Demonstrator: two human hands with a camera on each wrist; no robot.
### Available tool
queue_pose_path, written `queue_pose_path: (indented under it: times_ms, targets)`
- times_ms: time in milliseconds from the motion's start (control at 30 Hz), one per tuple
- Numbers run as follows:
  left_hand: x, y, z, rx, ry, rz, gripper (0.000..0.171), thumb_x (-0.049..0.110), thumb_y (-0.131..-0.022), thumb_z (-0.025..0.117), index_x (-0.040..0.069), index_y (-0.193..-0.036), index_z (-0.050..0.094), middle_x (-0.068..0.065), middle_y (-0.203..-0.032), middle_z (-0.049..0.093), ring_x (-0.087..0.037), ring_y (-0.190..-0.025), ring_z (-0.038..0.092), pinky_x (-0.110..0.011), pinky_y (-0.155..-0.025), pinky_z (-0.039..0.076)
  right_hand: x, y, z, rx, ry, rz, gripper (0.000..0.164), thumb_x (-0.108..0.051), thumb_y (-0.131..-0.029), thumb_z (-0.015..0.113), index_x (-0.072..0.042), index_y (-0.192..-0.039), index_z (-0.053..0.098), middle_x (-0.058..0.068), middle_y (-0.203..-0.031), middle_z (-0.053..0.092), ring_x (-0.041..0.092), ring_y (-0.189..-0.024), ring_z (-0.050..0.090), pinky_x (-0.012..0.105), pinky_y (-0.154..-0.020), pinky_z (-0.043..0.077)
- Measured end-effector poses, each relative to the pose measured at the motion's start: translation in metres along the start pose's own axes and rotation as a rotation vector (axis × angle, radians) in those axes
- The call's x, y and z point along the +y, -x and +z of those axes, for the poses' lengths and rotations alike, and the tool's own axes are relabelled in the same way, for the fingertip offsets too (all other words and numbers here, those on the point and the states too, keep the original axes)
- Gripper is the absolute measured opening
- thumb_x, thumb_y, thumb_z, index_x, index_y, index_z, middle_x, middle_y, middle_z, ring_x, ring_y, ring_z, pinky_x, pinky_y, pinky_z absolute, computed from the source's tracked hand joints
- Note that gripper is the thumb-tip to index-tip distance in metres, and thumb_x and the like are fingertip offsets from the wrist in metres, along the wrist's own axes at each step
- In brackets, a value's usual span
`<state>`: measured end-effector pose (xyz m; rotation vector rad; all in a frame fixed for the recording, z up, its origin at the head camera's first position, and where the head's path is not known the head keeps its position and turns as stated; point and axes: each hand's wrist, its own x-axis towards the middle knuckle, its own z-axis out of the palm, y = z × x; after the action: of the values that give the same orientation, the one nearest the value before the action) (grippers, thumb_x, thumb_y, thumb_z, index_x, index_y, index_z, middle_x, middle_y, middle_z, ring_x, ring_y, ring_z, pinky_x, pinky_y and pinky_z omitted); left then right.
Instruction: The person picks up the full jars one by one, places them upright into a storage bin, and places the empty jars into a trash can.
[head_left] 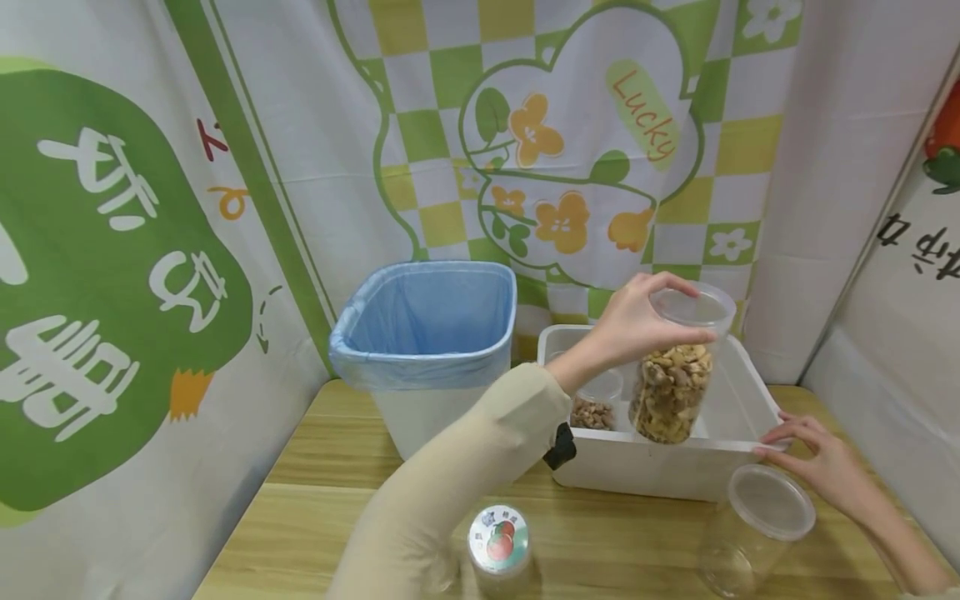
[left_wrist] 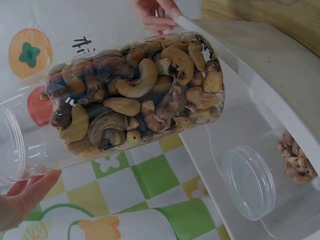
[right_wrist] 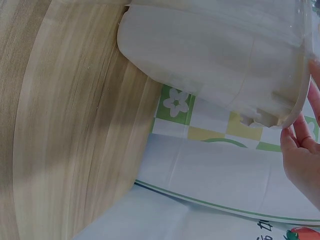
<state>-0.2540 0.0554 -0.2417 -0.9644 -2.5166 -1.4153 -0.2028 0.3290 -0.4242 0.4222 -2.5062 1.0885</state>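
The left hand [head_left: 637,321] grips a tall jar of nuts [head_left: 671,387] near its lid, raised by the front rim of a white tub [head_left: 660,473] that has a smaller jar [head_left: 596,410] inside. The right hand [head_left: 825,462] pinches the tub's front right corner. On the table [head_left: 337,508], a clear lidded jar [head_left: 757,529] and a fruit-labelled jar [head_left: 499,543] stand in front, and a blue-lined bin [head_left: 442,408] stands to the left.
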Motion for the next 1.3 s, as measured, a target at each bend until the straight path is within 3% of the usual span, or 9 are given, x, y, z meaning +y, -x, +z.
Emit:
queue_pose_path:
  times_ms: [167, 367, 567, 767, 933, 1100, 1300]
  targets:
    - [-0.007, -0.010, 0.006, -0.001, -0.012, -0.031, 0.044, 0.032, -0.064, 0.078, 0.020, -0.102, 0.060, 0.001, -0.106, 0.048, -0.008, -0.076, 0.048, -0.016, -0.066, 0.041, -0.001, 0.000, 0.000, 0.007, 0.009, -0.002, 0.015, -0.009, -0.073, 0.070, -0.005, -0.084, 0.062, -0.014, -0.093, 0.048, -0.024, -0.103, 0.024, 0.064, -0.086, 0.024]
    - [-0.022, -0.016, 0.020, 0.012, -0.039, -0.062, 0.043, 0.030, -0.066, 0.077, 0.017, -0.103, 0.060, -0.001, -0.105, 0.048, -0.010, -0.088, 0.048, -0.015, -0.068, 0.039, -0.002, 0.002, 0.000, -0.006, 0.002, 0.014, 0.016, -0.012, -0.073, 0.071, -0.006, -0.085, 0.062, -0.015, -0.095, 0.047, -0.025, -0.102, 0.024, 0.069, -0.082, 0.024]
    - [-0.037, -0.020, 0.031, 0.034, -0.043, -0.092, 0.043, 0.028, -0.066, 0.077, 0.015, -0.103, 0.060, -0.001, -0.105, 0.047, -0.010, -0.095, 0.045, -0.018, -0.078, 0.039, -0.002, 0.002, 0.000, -0.022, 0.001, 0.024, 0.016, -0.014, -0.075, 0.070, -0.007, -0.086, 0.062, -0.003, -0.098, 0.048, -0.025, -0.102, 0.023, 0.070, -0.082, 0.024]
    - [-0.051, -0.021, 0.040, 0.020, 0.015, -0.171, 0.043, 0.026, -0.067, 0.076, 0.016, -0.106, 0.059, -0.002, -0.114, 0.044, -0.014, -0.102, 0.046, -0.025, -0.085, 0.041, -0.002, 0.000, -0.001, -0.017, -0.008, 0.019, 0.016, -0.011, -0.074, 0.070, -0.005, -0.086, 0.062, -0.008, -0.097, 0.048, -0.024, -0.103, 0.023, 0.069, -0.083, 0.024]
    - [-0.059, -0.019, 0.047, 0.016, 0.020, -0.175, 0.044, 0.024, -0.068, 0.076, 0.014, -0.107, 0.059, -0.004, -0.112, 0.044, -0.015, -0.098, 0.046, -0.022, -0.080, 0.041, -0.002, 0.000, -0.001, -0.006, 0.000, 0.014, 0.016, -0.010, -0.073, 0.071, -0.005, -0.085, 0.062, -0.011, -0.096, 0.047, -0.024, -0.103, 0.023, 0.069, -0.082, 0.025]
    - [-0.066, -0.015, 0.056, 0.021, 0.013, -0.199, 0.042, 0.024, -0.067, 0.076, 0.015, -0.105, 0.059, -0.008, -0.116, 0.042, -0.018, -0.105, 0.044, -0.024, -0.084, 0.040, -0.002, 0.001, -0.001, -0.004, 0.007, 0.010, 0.017, -0.011, -0.073, 0.071, -0.005, -0.085, 0.062, -0.014, -0.096, 0.047, -0.025, -0.102, 0.023, 0.070, -0.081, 0.025]
    - [-0.075, -0.013, 0.069, 0.023, -0.017, -0.221, 0.040, 0.023, -0.067, 0.076, 0.016, -0.102, 0.059, -0.006, -0.112, 0.044, -0.015, -0.101, 0.045, -0.021, -0.083, 0.040, -0.002, 0.001, -0.001, -0.002, -0.004, -0.006, 0.016, -0.010, -0.072, 0.071, -0.005, -0.084, 0.062, -0.018, -0.091, 0.046, -0.024, -0.103, 0.023, 0.070, -0.081, 0.024]
